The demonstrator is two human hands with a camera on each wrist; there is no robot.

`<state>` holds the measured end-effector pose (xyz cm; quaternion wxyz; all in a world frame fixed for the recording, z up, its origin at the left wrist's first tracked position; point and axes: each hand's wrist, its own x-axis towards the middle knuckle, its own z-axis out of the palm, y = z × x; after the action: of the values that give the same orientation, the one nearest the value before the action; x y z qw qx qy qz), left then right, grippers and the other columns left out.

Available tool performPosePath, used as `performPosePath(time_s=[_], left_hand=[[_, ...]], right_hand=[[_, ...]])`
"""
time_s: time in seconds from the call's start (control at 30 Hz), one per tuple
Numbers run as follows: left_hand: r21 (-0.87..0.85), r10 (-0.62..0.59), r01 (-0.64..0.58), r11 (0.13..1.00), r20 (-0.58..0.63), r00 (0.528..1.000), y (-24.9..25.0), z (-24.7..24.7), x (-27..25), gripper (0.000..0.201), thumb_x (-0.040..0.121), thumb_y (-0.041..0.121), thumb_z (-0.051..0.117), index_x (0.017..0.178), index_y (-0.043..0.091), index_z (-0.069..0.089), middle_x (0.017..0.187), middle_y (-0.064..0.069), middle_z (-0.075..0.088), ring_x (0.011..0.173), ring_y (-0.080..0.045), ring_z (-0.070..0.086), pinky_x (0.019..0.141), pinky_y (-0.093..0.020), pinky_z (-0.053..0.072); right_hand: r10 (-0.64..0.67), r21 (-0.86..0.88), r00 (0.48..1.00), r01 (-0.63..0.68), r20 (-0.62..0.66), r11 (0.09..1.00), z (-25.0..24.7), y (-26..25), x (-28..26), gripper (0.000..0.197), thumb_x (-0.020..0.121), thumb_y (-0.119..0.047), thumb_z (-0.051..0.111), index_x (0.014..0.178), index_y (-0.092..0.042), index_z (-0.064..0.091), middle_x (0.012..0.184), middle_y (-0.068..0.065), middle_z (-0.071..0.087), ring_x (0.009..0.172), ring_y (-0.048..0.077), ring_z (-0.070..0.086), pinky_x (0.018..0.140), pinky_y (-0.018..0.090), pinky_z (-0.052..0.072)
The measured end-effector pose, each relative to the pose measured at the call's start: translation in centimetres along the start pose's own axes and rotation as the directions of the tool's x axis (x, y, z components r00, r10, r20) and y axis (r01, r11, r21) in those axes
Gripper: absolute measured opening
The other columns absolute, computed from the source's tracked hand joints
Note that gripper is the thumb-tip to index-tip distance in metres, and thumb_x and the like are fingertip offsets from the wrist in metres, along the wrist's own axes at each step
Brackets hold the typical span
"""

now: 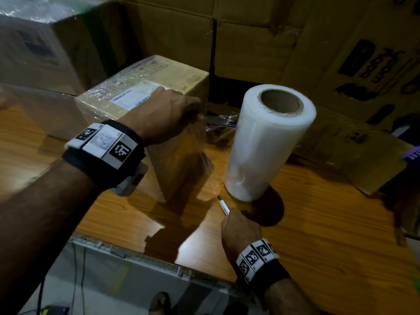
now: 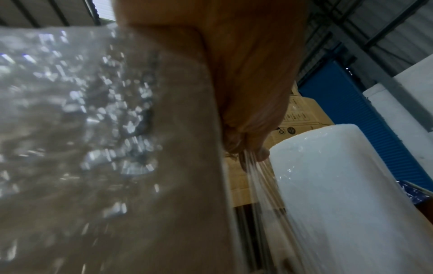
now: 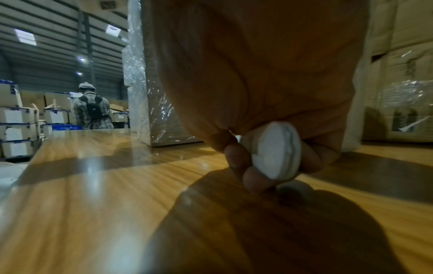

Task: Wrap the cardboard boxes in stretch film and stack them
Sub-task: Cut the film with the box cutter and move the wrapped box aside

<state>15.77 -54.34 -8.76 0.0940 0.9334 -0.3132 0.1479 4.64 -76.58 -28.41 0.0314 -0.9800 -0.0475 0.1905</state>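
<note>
Right hand [image 1: 241, 228], at six o'clock over the glossy wood-grain table [image 1: 318, 235], grips a slim white cutter [image 1: 223, 206], its tip aimed at the roll. Left hand [image 1: 166, 114] pinches a bunched strand of clear film [image 1: 223, 121] at the top edge of a film-wrapped cardboard box [image 1: 145, 92]. Upright at one o'clock stands the smooth white cylindrical roll [image 1: 266, 142] with its cardboard core. Large brown cartons [image 1: 261, 42] rise beyond.
</note>
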Motion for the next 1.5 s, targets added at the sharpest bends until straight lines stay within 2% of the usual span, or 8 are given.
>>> performPosePath(time_s=[0.2, 0.37, 0.57, 0.67, 0.93, 1.23, 1.4, 1.5], left_hand=[[-0.013, -0.031, 0.031, 0.999, 0.019, 0.999, 0.2, -0.2, 0.1, 0.013, 0.103, 0.021, 0.058, 0.103, 0.011, 0.067, 0.081, 0.01, 0.05, 0.069, -0.013, 0.05, 0.07, -0.032, 0.038], [-0.01, -0.053, 0.053, 0.999, 0.04, 0.998, 0.3, -0.4, 0.3, 0.012, 0.104, 0.028, 0.056, 0.092, 0.026, 0.057, 0.079, 0.006, 0.052, 0.068, -0.016, 0.05, 0.069, -0.035, 0.04], [-0.01, -0.06, 0.061, 0.998, 0.035, 0.998, 0.3, -0.2, 0.2, 0.016, 0.103, 0.027, 0.059, 0.099, 0.014, 0.068, 0.08, 0.01, 0.05, 0.069, -0.013, 0.052, 0.07, -0.032, 0.04], [-0.002, -0.056, 0.056, 0.998, 0.036, 0.998, 0.1, -0.3, 0.2, 0.016, 0.103, 0.027, 0.06, 0.1, 0.014, 0.068, 0.08, 0.011, 0.049, 0.07, -0.013, 0.052, 0.07, -0.032, 0.038], [0.01, -0.078, 0.077, 0.997, 0.047, 0.996, 0.2, -0.2, 0.3, 0.009, 0.103, 0.027, 0.059, 0.094, 0.025, 0.061, 0.077, 0.014, 0.045, 0.068, -0.011, 0.047, 0.073, -0.033, 0.037], [-0.034, -0.051, 0.052, 0.998, 0.031, 0.998, 0.2, -0.1, 0.4, 0.012, 0.102, 0.025, 0.063, 0.091, 0.027, 0.058, 0.071, 0.029, 0.033, 0.063, 0.013, 0.036, 0.062, -0.024, 0.03], [-0.047, -0.073, 0.077, 0.996, 0.084, 0.994, 0.1, -0.2, 0.6, 0.011, 0.102, 0.027, 0.063, 0.094, 0.032, 0.058, 0.074, 0.027, 0.036, 0.067, -0.003, 0.043, 0.075, -0.037, 0.039], [-0.039, -0.083, 0.086, 0.995, 0.08, 0.993, 0.0, 0.0, 0.6, 0.008, 0.103, 0.028, 0.062, 0.095, 0.029, 0.062, 0.074, 0.029, 0.036, 0.071, -0.008, 0.044, 0.077, -0.035, 0.034]], right_hand=[[-0.012, -0.06, 1.0, 0.013, 0.028, 0.998, 0.0, 0.0, -0.8, 0.032, 0.107, -0.022, 0.048, 0.137, -0.014, 0.058, 0.13, 0.002, 0.052, 0.117, 0.019, 0.059, 0.085, 0.034, 0.052], [0.03, 0.061, 0.997, -0.034, 0.069, 0.998, -0.2, 1.5, -2.3, 0.033, 0.108, -0.028, 0.041, 0.137, -0.017, 0.051, 0.129, 0.005, 0.063, 0.115, 0.024, 0.064, 0.094, 0.037, 0.052], [0.053, 0.127, 0.994, -0.04, -0.098, 0.991, -0.9, 2.6, -4.4, 0.026, 0.105, -0.04, 0.037, 0.112, -0.023, 0.056, 0.104, 0.0, 0.071, 0.086, 0.018, 0.067, 0.067, 0.034, 0.042], [0.061, 0.125, 0.983, -0.039, -0.172, 0.991, -1.5, 1.7, -5.0, 0.029, 0.103, -0.044, 0.037, 0.107, -0.025, 0.058, 0.095, -0.002, 0.068, 0.077, 0.014, 0.062, 0.065, 0.032, 0.042], [0.186, 0.328, 0.975, -0.138, -0.118, 0.934, -0.3, 3.4, -6.4, 0.03, 0.102, -0.05, 0.037, 0.093, -0.028, 0.056, 0.084, -0.006, 0.062, 0.073, 0.012, 0.056, 0.065, 0.033, 0.043], [0.008, 0.188, 0.898, 0.083, -0.44, 0.979, -1.6, 0.4, -2.3, 0.022, 0.108, -0.044, 0.034, 0.11, -0.027, 0.049, 0.077, -0.006, 0.063, 0.06, 0.009, 0.059, 0.05, 0.026, 0.046], [0.038, 0.152, 0.926, 0.021, -0.377, 0.988, -2.2, -0.9, 0.6, 0.021, 0.111, -0.04, 0.03, 0.117, -0.025, 0.042, 0.081, -0.006, 0.063, 0.059, 0.011, 0.054, 0.045, 0.022, 0.028], [0.072, 0.189, 0.937, -0.007, -0.343, 0.982, -0.5, -1.1, 1.6, 0.019, 0.111, -0.038, 0.032, 0.115, -0.023, 0.043, 0.083, -0.004, 0.067, 0.063, 0.011, 0.061, 0.048, 0.022, 0.043]])
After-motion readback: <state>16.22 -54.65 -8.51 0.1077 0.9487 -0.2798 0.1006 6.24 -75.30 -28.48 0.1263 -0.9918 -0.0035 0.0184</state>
